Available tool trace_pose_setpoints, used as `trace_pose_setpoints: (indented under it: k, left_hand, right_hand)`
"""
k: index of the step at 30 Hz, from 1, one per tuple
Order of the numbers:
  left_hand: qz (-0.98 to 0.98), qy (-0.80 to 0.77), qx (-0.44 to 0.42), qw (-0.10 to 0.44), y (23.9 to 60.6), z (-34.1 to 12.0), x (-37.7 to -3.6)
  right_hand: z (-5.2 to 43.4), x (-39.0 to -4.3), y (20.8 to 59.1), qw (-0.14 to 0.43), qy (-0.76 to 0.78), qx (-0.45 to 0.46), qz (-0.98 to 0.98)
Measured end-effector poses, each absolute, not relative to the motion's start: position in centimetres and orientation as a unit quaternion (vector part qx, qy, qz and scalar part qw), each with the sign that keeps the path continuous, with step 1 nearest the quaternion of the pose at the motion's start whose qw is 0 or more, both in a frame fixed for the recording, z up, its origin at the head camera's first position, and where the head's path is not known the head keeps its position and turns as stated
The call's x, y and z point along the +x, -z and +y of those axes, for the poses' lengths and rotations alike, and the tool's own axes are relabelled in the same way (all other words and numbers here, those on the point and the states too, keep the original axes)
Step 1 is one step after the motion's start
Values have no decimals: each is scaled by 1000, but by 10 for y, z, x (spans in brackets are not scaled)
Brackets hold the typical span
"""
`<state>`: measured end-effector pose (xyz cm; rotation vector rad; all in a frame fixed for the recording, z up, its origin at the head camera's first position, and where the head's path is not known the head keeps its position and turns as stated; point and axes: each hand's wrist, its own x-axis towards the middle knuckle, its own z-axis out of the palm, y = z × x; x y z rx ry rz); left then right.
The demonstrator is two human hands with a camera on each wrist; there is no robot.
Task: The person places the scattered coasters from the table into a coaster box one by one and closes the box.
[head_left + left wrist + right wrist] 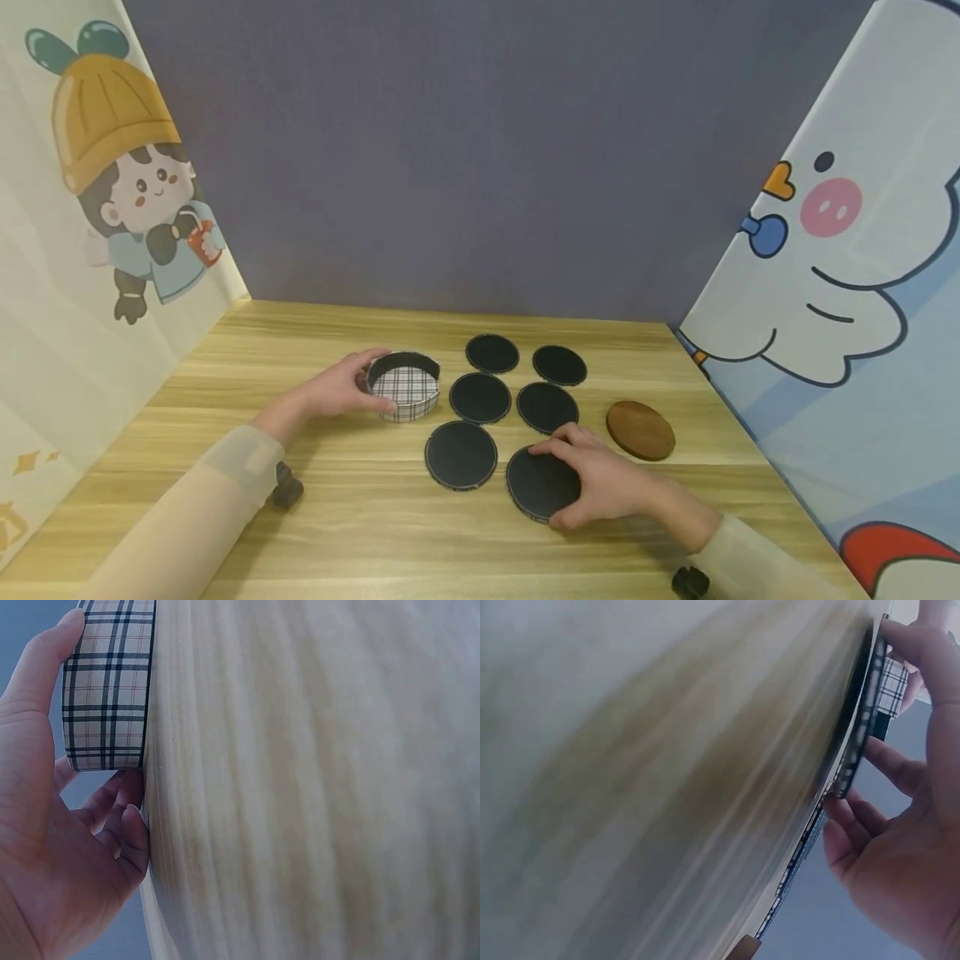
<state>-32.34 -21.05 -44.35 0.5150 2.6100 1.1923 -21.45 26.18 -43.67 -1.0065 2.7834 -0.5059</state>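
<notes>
Nearest of the dark round coasters, the front-right one [538, 485] lies on the worktop [360, 517] under the right hand [600, 483], whose fingers curl over its edge and pinch it up — the picking-up step, as I judge it. Left hand [337, 392] steadies the plaid round holder [405, 390], fingers wrapped on its wall; next the coaster wants lifting clear and carrying left over its neighbour [461, 454] into the holder's open top — kept level

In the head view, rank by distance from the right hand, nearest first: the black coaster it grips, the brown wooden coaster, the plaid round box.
1. Black coaster, gripped by the right hand.
2. Brown wooden coaster, just beyond, to the right.
3. Plaid round box, far left, held by the left hand.
</notes>
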Motion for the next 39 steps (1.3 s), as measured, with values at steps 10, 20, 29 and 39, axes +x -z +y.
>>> trace_pose_setpoints:
  k: [10,20,29,39]
  left_hand:
    - [887,-409,179,115,443,-211,-323]
    - [885,-415,174,117,442,-210,-320]
    - [887,-411,175,113,443,-210,-321]
    - [889,-410,177,104,445,-211,-322]
  right_hand:
    - [260,-222,435,8,219,-327,919]
    - [245,-239,431,-11,245,-314,917]
    - [222,-261,425,-14,255,-303,918]
    - [193,-288,416,7,268,-289,919]
